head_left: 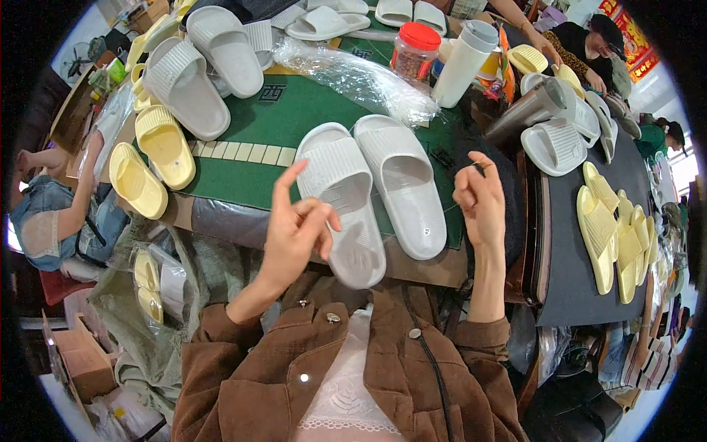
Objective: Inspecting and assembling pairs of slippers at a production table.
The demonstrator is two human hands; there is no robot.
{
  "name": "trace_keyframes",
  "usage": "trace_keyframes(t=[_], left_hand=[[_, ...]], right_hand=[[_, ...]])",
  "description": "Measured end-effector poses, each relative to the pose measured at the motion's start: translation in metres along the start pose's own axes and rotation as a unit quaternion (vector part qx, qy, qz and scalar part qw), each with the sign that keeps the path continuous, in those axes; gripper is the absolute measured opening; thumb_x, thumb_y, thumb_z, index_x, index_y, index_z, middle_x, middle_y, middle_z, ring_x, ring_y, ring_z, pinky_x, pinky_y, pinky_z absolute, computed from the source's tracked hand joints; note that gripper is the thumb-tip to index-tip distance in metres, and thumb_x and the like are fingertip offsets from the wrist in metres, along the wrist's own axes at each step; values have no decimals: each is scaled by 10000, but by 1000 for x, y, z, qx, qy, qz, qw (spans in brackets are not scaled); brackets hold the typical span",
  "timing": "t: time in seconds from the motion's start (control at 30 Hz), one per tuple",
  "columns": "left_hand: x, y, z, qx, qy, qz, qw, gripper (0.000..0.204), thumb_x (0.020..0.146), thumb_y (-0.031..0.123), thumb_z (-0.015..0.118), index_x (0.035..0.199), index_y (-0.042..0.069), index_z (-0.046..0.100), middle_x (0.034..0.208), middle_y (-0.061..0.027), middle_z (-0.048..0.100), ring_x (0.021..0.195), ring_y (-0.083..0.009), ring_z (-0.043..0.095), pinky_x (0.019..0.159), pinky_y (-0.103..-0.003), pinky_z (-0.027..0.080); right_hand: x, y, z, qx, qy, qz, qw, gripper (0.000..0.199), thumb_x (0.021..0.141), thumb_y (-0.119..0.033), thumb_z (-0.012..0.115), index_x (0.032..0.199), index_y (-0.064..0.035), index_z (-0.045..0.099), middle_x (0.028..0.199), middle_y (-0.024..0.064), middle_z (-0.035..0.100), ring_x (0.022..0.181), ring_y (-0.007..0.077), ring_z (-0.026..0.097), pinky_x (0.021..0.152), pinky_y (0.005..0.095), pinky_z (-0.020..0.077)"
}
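A pair of light grey slide slippers lies side by side on the green cloth in front of me, heels toward me. The left slipper [357,254] reaches past the table's near edge; the right slipper [412,210] carries a small round mark on its heel. My left hand [294,228] hovers at the left slipper's side, index finger extended and the others loosely bent over it. Whether it touches the slipper I cannot tell. To the right of the pair, my right hand [480,202] is raised with loosely bent fingers apart. Neither hand visibly holds anything.
Yellow slippers [163,147] and more grey slippers [188,88] line the left. Plastic bags [353,77], a red-lidded jar [416,51] and a white bottle [465,62] stand farther back. A clear tumbler [526,110] and yellow slides [596,228] are at right. Other people sit nearby.
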State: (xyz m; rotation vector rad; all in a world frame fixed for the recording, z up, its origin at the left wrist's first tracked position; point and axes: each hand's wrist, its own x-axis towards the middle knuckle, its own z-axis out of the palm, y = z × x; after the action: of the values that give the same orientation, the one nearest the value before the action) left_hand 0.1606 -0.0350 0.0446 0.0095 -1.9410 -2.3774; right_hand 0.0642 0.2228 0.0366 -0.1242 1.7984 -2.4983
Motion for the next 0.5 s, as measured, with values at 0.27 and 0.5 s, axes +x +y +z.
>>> trace_keyframes(t=[0.27, 0.5], left_hand=[[-6, -21, 8, 69, -65, -92, 991, 202, 922, 51, 492, 1093, 37, 386, 715, -82, 594, 396, -77, 449, 364, -204, 327], [-2, -47, 4, 132, -78, -39, 987, 115, 938, 53, 470, 1039, 3, 488, 828, -53, 593, 646, -87, 567, 558, -221, 459]], right_hand=[[-15, 24, 26, -216, -94, 41, 971, 237, 886, 0, 462, 1102, -41, 374, 683, 79, 595, 495, 54, 404, 452, 214, 338], [-3, 42, 29, -369, -111, -83, 919, 131, 878, -23, 512, 959, 30, 600, 794, 113, 663, 624, 144, 595, 570, 274, 462]])
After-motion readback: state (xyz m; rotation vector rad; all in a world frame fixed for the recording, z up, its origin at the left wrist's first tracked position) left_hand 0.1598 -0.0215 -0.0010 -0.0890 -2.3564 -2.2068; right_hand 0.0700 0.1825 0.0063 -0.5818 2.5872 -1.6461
